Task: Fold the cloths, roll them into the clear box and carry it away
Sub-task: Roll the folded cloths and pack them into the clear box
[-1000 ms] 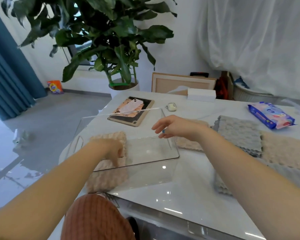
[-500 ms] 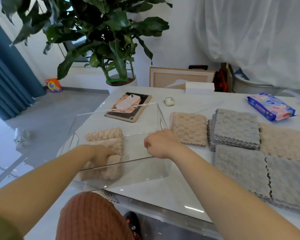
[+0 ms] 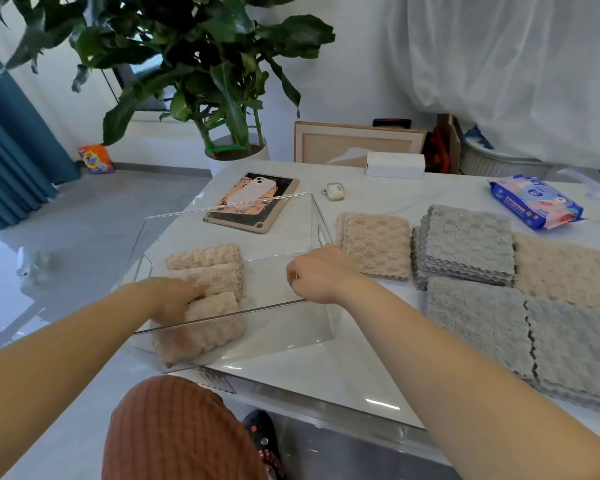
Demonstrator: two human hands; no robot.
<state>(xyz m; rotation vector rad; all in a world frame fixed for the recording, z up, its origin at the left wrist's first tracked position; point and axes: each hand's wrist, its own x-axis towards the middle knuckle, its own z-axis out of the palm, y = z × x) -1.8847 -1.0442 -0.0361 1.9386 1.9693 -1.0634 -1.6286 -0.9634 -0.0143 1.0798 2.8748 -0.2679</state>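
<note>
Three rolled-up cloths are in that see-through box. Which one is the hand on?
The nearest roll, against the clear box's front wall: the left hand rests on its left end. The other two rolls lie farther back.

The orange box on the floor, left of frame, reads "Tide". The tablet case, upper middle on the desk, shows "Hello" upside down. Print on the blue wipes pack is illegible.
</note>
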